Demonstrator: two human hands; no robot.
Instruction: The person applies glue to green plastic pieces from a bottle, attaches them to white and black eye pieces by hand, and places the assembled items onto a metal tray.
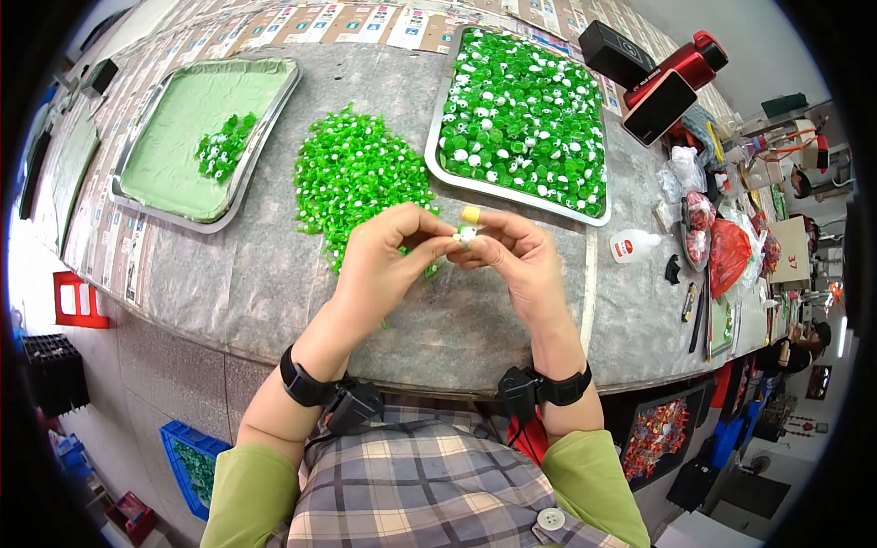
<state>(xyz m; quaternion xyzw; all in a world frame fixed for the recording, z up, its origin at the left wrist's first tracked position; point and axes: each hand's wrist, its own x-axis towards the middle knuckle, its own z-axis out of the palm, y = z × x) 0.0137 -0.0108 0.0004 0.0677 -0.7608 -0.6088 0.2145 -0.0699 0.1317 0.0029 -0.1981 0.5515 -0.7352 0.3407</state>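
My left hand (pixel 388 260) and my right hand (pixel 521 260) meet over the near edge of a loose pile. Both pinch a small white and green piece (pixel 467 234) between thumb and fingertips; its exact kind is too small to make out. A yellow wrap (pixel 470 214) covers my right index fingertip. Just beyond lies the pile of small bright green and white pieces (pixel 356 169). To its right, a metal tray (pixel 596 216) is full of round green pieces with white, eye-like parts. At the left, a green-lined tray (pixel 155 151) bears a small cluster of assembled-looking green and white pieces (pixel 223 146).
Right of the full tray are a white squeeze bottle (pixel 632 245), a red flask (pixel 681 68), a phone (pixel 659 107) and a black box (pixel 617 53). Bags, a cutter (pixel 690 301) and tools lie along the right side. A blue crate (pixel 192 466) stands on the floor.
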